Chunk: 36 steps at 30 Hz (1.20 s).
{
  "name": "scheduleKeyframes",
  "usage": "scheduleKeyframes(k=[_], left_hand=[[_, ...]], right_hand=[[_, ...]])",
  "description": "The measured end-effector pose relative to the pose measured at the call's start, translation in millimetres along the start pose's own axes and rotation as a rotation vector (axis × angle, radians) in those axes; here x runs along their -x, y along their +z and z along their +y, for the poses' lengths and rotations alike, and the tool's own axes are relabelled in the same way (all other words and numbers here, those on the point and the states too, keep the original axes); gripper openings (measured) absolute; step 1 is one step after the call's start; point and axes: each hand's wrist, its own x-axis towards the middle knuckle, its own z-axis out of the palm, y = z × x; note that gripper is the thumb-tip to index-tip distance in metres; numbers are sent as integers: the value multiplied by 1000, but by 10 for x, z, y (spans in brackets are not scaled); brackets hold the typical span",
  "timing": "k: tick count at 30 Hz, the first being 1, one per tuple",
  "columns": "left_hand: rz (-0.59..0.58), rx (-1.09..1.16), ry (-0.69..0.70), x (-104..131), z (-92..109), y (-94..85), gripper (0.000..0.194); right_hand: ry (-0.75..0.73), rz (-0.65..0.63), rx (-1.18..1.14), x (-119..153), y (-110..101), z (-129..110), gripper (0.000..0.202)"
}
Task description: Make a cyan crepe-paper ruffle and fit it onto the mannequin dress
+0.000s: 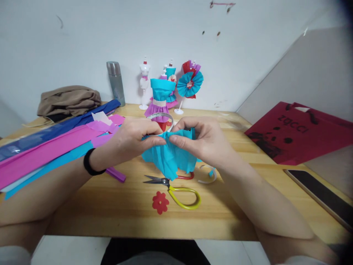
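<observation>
Pleated blue crepe paper (168, 156) hangs over the middle of the table, pinched along its top edge by both hands. My left hand (134, 136) grips its left part between thumb and fingers, with a pale strip (170, 119) curling up behind. Close beside it, my right hand (202, 138) presses the gathered edge with the thumb, fingers behind the paper. Scissors (183, 198) with a yellow and a red handle lie open below, partly under the paper. A red paper flower (160, 202) rests in front of them.
Small mannequins stand at the back, one in a blue and purple dress (162, 90). A grey bottle (116, 84), brown cloth (68, 101) and pink paper (55, 147) are left. A red bag (298, 134) and phone (320, 195) are right. A white strip (206, 181) lies near the scissors.
</observation>
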Motion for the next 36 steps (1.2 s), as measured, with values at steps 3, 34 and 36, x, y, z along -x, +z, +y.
scheduleKeyframes(k=[3, 34, 36], left_hand=[[7, 7, 18, -2, 3, -3, 26], [-127, 264, -38, -45, -111, 17, 21], [-179, 375, -155, -57, -123, 34, 23]], right_hand=[[-3, 11, 19, -5, -6, 1, 15], [1, 64, 95, -87, 60, 139, 19], [17, 62, 101, -91, 66, 149, 19]])
